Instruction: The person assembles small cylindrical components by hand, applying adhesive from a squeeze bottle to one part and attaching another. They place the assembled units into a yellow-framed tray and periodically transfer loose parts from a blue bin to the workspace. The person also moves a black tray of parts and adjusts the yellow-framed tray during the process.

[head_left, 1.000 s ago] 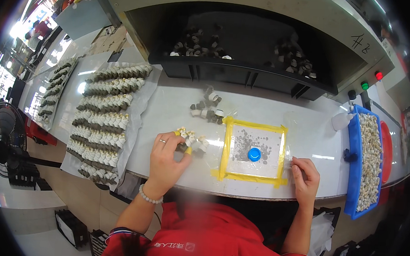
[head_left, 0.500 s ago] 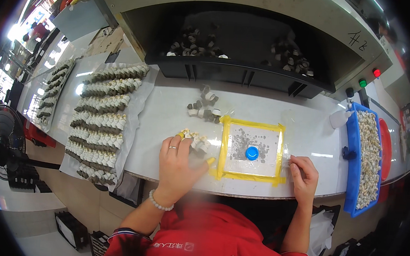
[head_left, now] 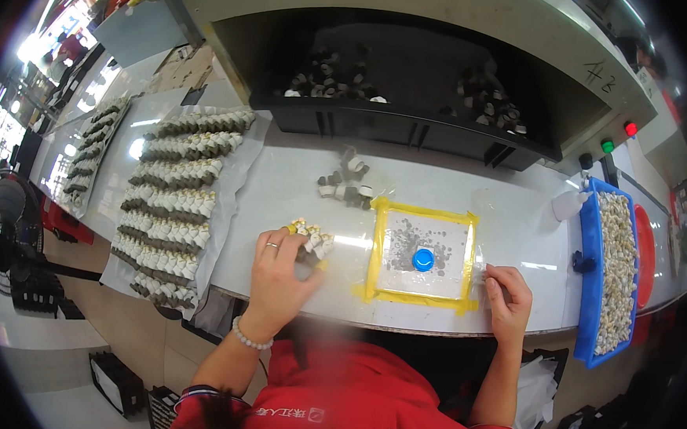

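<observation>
My left hand (head_left: 278, 277), with yellow covers on a fingertip and the thumb, is closed round a short row of small white-and-grey parts (head_left: 316, 243) on the white table. Thumb and fingers press on the row's two ends. At the right, my right hand (head_left: 509, 297) is pinched closed beside a yellow-taped square (head_left: 374, 252); what it holds, if anything, is too small to make out. Inside the square, a round blue cap (head_left: 422, 259) sits among grey smudges. Farther back lies a loose heap of similar white-and-grey parts (head_left: 345, 185).
A sheet with several packed rows of these parts (head_left: 173, 202) lies on the left. A black bin (head_left: 412, 127) with more parts stands at the back under a machine hood. At the right are a blue tray (head_left: 589, 269) of small pale pieces and a white bottle (head_left: 569, 205).
My left hand has moved left with the row of parts, away from the taped square. My right hand has hardly moved.
</observation>
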Tool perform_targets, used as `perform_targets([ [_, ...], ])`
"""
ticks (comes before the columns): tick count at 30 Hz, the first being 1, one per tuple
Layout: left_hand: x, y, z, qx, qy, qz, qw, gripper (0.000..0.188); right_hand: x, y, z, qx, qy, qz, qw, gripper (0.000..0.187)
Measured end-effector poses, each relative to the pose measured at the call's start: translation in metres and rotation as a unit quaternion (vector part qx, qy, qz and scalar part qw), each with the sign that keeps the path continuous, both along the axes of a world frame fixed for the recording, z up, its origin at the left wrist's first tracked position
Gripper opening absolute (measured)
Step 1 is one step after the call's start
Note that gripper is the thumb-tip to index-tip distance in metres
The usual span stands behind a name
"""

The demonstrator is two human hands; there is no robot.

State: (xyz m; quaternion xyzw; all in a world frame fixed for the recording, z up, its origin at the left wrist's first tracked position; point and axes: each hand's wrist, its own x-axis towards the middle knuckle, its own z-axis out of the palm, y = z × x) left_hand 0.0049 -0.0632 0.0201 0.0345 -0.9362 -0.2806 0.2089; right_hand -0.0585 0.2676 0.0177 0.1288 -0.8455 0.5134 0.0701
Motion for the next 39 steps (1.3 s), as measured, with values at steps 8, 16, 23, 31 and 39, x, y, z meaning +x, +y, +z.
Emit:
perform_targets([
  [8,0.012,0.0,0.008,0.023,0.053,-0.011,0.998,0.044,0.002,0.002,-0.004,0.009,0.008,0.017,1.0,0.011],
  [16,0.116,-0.104,0.068,-0.034,0.098,0.206,0.973,0.041,0.002,0.013,-0.013,0.012,-0.013,0.038,0.999,0.014],
  [23,0.192,-0.229,0.065,0.042,-0.03,0.35,0.935,0.033,-0.002,0.012,-0.014,0.002,-0.023,0.052,0.998,0.015],
  [31,0.172,-0.242,0.061,0.024,-0.134,0.313,0.94,0.035,-0.003,0.011,-0.015,-0.009,-0.022,0.051,0.998,0.016],
  [39,0.178,-0.246,0.059,0.016,-0.145,0.25,0.957,0.033,-0.002,0.012,-0.015,0.003,-0.022,0.039,0.999,0.016],
])
